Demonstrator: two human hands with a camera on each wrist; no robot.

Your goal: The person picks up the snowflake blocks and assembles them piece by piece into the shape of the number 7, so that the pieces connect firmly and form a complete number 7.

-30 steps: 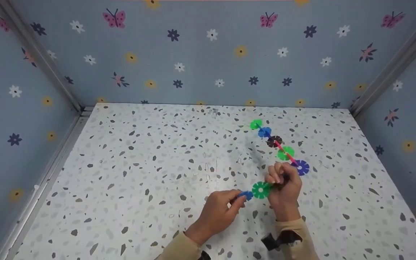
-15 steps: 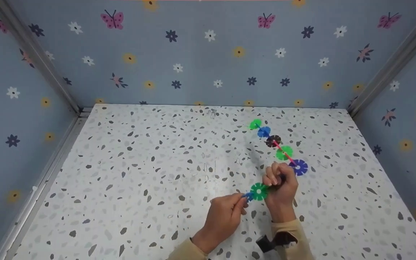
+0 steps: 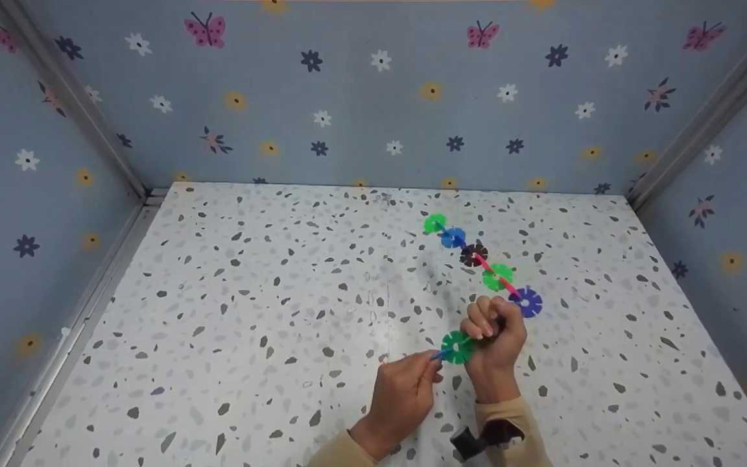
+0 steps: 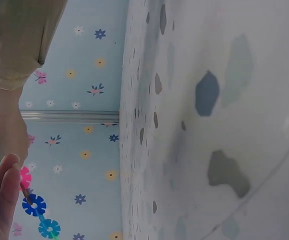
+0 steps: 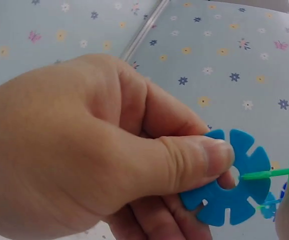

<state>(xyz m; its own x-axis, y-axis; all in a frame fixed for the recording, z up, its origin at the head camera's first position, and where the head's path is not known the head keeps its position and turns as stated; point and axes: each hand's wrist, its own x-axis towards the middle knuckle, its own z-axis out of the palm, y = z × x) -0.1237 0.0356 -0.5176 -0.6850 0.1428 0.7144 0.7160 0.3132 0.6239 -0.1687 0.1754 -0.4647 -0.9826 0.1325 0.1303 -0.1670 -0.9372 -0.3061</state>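
In the head view my left hand (image 3: 403, 402) pinches a blue interlocking disc (image 3: 439, 355), seen edge-on, between thumb and fingertips. The right wrist view shows this blue disc (image 5: 234, 205) face-on under a thumb, with a green disc's edge (image 5: 269, 173) running into its slot. My right hand (image 3: 498, 340) curls round a chain of interlocking discs. A green disc (image 3: 456, 347) sticks out on its left. Beyond its fingers the chain continues with a purple-blue disc (image 3: 526, 302), a light green disc (image 3: 497, 277) and several others. The part inside the fist is hidden.
A white speckled table (image 3: 250, 279) lies beneath the hands. Blue flower-patterned panels (image 3: 347, 97) stand at the back and sides, joined by metal corner posts (image 3: 82, 110). A small black device (image 3: 467, 443) sits at the right wrist.
The left hand has turned the blue disc from partly face-on to edge-on, bringing it against the green disc. The right hand and the chain have shifted slightly left.
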